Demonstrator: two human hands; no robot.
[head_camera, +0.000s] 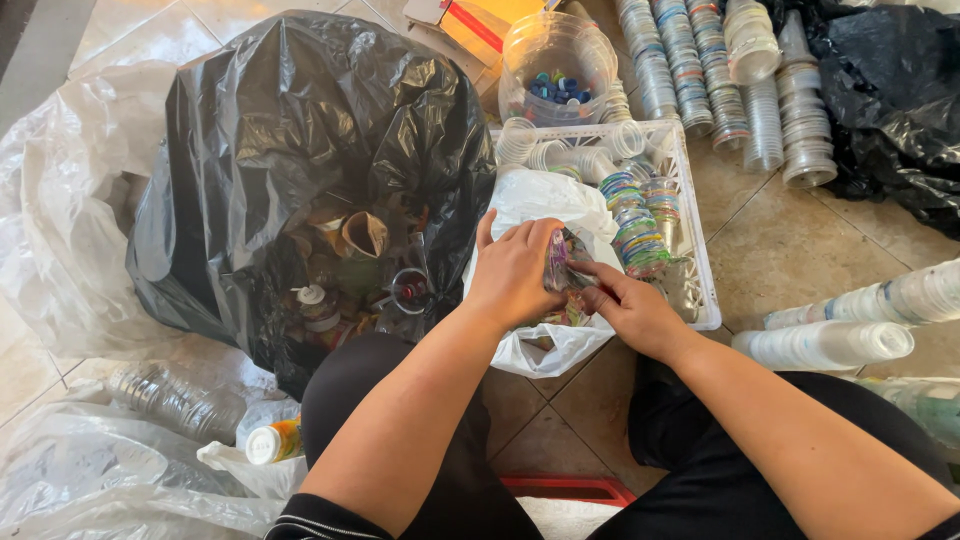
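We close our left hand (515, 272) and right hand (628, 308) on a crumpled plastic cup (560, 262), largely hidden by our fingers, over a white bag (545, 345). At ten o'clock the black bag (300, 110) shadows its contents. At twelve o'clock, the white basket (690, 215) holds stacked cups.

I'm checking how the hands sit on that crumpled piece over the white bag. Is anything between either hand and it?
Nothing visible. The left hand wraps the crumpled plastic piece from the left, and the right hand pinches it from the right, both touching it directly above the white bag.
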